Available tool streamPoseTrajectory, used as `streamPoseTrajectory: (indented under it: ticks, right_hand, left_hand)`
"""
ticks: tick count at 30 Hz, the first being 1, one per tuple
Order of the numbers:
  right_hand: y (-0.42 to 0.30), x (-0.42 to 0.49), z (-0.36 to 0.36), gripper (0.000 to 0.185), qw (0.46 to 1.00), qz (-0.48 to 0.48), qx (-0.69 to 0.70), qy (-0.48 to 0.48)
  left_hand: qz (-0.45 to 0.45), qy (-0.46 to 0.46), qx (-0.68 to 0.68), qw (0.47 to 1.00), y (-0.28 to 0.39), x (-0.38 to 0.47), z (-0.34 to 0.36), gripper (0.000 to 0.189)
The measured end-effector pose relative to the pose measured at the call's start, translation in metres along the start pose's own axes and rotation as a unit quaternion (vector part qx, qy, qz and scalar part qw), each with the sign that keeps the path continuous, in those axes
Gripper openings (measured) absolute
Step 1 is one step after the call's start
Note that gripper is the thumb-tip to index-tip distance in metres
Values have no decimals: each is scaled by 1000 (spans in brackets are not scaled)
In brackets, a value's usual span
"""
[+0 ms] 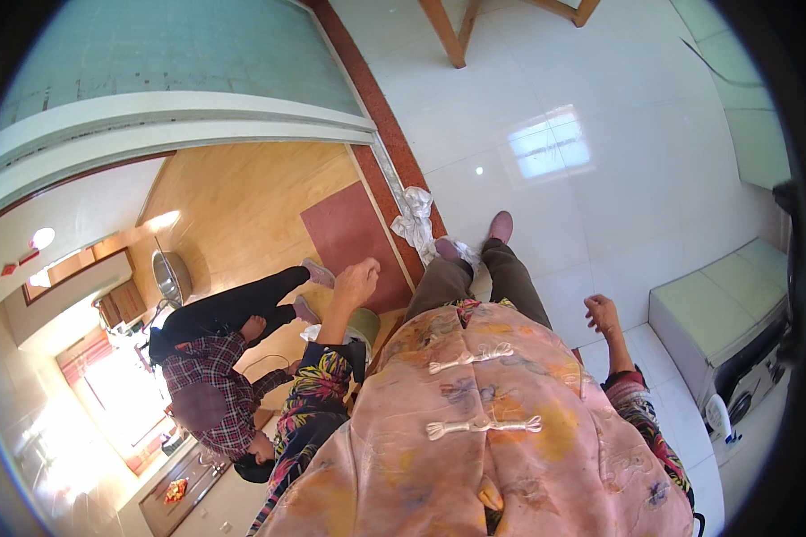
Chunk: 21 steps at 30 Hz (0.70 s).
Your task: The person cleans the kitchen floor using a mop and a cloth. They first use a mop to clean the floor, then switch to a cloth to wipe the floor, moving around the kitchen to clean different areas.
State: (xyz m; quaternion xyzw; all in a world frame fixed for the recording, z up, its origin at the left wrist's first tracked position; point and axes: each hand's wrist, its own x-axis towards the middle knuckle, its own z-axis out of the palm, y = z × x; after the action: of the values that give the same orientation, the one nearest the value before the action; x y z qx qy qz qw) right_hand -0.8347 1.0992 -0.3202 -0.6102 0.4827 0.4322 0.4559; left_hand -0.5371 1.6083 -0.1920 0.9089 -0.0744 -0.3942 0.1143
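Observation:
Two arms in patterned sleeves reach out on either side of a pink floral vest (483, 429). My left hand (357, 285) is raised over the dark red mat (352, 235), its fingers curled; whether it holds anything cannot be told. On the right, my right hand (602, 313) hangs above the white tiled floor (510, 134) with loosely bent fingers and nothing visible in it. Near my feet, a crumpled white cloth (414, 218) lies across the door threshold. One pink shoe (502, 227) stands on the tiles, the other (447, 249) against the cloth.
At the left, another person (205, 396) in a plaid shirt stands on the wooden floor (242, 194). A metal basin (171, 275) lies beyond them. A green bin (364, 327) is beside my left forearm. The frosted glass door (174, 54), wooden legs (453, 47) and tiled block (712, 302) surround the walkway.

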Motion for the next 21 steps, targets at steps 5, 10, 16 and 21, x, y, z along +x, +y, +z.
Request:
streamPoseTrajectory:
  ticks: [5, 10, 16, 21]
  right_hand:
    - [28, -16, -5, 42, 992, 46, -103, -57]
    - [-47, -22, -30, 39, 995, -71, -75, 1]
    - [-136, -53, -69, 36, 979, -177, 44, 89]
    - [-137, -52, -67, 34, 976, -185, 37, 107]
  left_hand:
    - [-3, -35, 1, 999, 54, 17, -19, 21]
    - [28, -65, 15, 997, 35, 35, -1, 23]
    - [-43, -118, -2, 992, -5, 73, 3, 24]
    - [-24, -59, -59, 996, -14, 98, -13, 19]
